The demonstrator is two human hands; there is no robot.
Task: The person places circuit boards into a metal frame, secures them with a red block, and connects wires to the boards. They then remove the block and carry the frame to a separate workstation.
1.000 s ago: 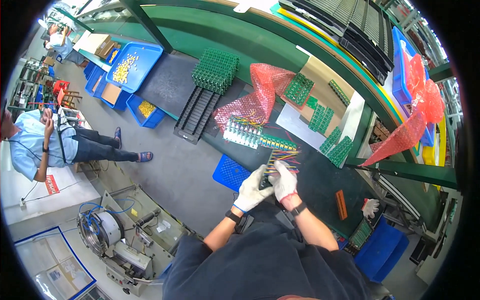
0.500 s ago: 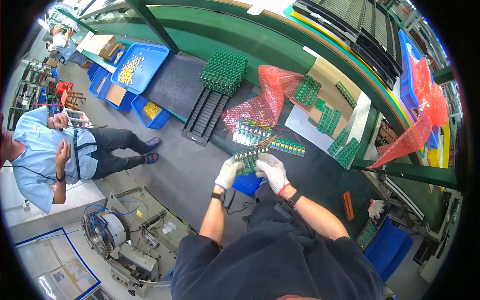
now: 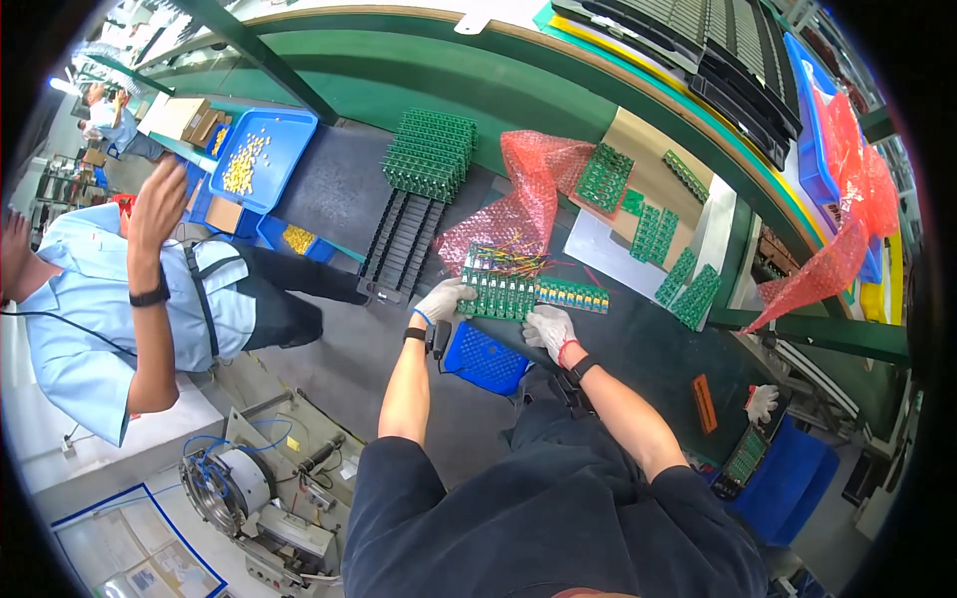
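Observation:
A green circuit board panel (image 3: 496, 297) with white parts and thin coloured wires lies level at the bench's front edge. My left hand (image 3: 445, 301), in a white knit glove, grips its left end. At the lower right corner my gloved right hand (image 3: 549, 331) is closed on the same panel. Loose red, yellow and dark wires (image 3: 508, 255) spread over its far side. Just right of it is another board strip (image 3: 573, 295) with yellow and blue parts. Red bubble wrap (image 3: 528, 199) lies behind the wires.
Stacked green boards (image 3: 432, 154) stand beside a black slotted rack (image 3: 402, 239). More green panels (image 3: 653, 234) lie on cardboard at right. A blue stool (image 3: 485, 359) is below the bench edge. A person in a light blue shirt (image 3: 85, 269) stands at left, near a blue tray (image 3: 264, 149).
My hands have moved the panel slightly away from me, laid it flatter, and spread apart to its ends. The person at left has come closer and raised an arm.

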